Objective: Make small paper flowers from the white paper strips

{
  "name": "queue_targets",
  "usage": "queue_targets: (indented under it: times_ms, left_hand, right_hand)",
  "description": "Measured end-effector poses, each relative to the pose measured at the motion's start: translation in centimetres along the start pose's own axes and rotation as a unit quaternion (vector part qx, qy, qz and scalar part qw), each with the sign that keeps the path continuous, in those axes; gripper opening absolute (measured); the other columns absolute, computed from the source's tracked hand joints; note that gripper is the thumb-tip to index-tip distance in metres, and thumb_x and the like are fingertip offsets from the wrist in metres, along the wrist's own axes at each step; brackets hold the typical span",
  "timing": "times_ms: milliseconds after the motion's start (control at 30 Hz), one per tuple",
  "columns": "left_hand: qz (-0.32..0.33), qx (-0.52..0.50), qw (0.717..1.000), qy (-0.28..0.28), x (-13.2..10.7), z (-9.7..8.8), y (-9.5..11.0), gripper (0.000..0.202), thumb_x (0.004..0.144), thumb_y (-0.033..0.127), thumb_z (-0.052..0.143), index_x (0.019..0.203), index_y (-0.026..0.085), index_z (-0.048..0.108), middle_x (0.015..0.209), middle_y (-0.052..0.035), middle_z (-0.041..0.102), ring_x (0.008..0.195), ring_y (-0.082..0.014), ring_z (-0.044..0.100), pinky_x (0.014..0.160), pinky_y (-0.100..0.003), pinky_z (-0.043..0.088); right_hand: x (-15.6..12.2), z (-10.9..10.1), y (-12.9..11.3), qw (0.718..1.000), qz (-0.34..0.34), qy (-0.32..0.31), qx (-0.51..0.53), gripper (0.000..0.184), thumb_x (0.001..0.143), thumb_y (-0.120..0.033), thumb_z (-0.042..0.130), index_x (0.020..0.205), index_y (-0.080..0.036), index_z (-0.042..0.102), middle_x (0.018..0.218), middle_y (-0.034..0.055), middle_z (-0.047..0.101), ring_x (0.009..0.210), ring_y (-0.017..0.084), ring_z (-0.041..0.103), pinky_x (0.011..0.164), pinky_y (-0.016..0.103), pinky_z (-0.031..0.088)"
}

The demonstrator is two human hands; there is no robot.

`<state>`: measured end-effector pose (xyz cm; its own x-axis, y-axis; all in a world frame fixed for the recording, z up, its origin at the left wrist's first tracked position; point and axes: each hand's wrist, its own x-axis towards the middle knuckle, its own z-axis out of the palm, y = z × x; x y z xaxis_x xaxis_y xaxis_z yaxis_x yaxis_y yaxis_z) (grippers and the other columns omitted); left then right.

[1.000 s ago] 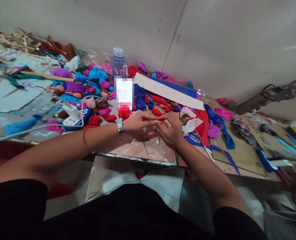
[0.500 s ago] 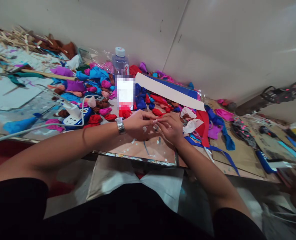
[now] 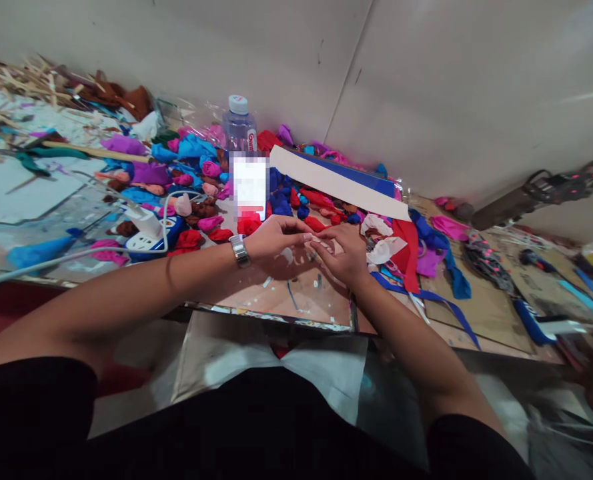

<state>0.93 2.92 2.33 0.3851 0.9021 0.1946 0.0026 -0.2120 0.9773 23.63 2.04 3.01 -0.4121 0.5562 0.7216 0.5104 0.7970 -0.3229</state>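
My left hand (image 3: 278, 239), below a metal-banded watch (image 3: 239, 251), meets my right hand (image 3: 345, 255) over the front of the table. Thumbs and fingertips of both are pinched together around a small pale piece (image 3: 323, 244), mostly hidden by the fingers; its kind cannot be made out. Just beyond the fingers lie red twisted bundles (image 3: 317, 225) of paper or cloth. Crumpled white pieces (image 3: 382, 251) and a red strip (image 3: 407, 257) are right of my right hand.
Behind my hands stand a clear bottle (image 3: 239, 127) and a phone with a blurred screen (image 3: 250, 183). A long cream strip (image 3: 336, 183) lies at the back. On the left are a power strip (image 3: 151, 241) with a white cable and green-handled pliers (image 3: 31, 160). Coloured bundles cover much of the table.
My fingertips have shifted slightly, and a little more of the pale piece shows between them. Both arms stay nearly in place.
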Motion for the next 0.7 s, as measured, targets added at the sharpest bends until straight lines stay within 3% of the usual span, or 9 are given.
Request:
queue_targets:
  times_ms: [267, 533, 700]
  left_hand:
    - [-0.029, -0.022, 0.999, 0.023, 0.04, -0.02, 0.12, 0.042, 0.081, 0.049, 0.087, 0.102, 0.013, 0.079, 0.095, -0.0090, 0.080, 0.074, -0.0133, 0.071, 0.070, -0.027, 0.060]
    - [-0.034, -0.038, 0.998, 0.027, 0.04, -0.05, -0.02, 0.034, 0.084, 0.042, 0.086, 0.103, 0.015, 0.079, 0.093, -0.0078, 0.080, 0.072, -0.0122, 0.070, 0.068, -0.026, 0.058]
    - [-0.043, -0.089, 0.994, 0.043, 0.17, 0.24, -0.25, 0.029, 0.084, 0.038, 0.086, 0.100, 0.014, 0.079, 0.088, -0.0068, 0.078, 0.068, -0.0108, 0.067, 0.064, -0.025, 0.053]
  right_hand:
    - [-0.22, 0.14, 0.09, 0.999, 0.031, -0.028, -0.005, 0.020, 0.097, -0.044, 0.073, 0.104, -0.025, 0.073, 0.102, 0.0061, 0.079, 0.097, 0.027, 0.070, 0.089, 0.045, 0.051]
    - [-0.18, 0.12, 0.05, 1.000, 0.020, -0.021, -0.006, 0.018, 0.099, -0.042, 0.070, 0.105, -0.025, 0.073, 0.101, 0.0059, 0.080, 0.096, 0.027, 0.072, 0.087, 0.044, 0.052]
    - [-0.13, -0.07, -0.08, 1.000, 0.012, -0.022, -0.014, 0.025, 0.097, -0.044, 0.072, 0.114, -0.026, 0.072, 0.107, 0.0071, 0.080, 0.098, 0.027, 0.072, 0.088, 0.044, 0.053]
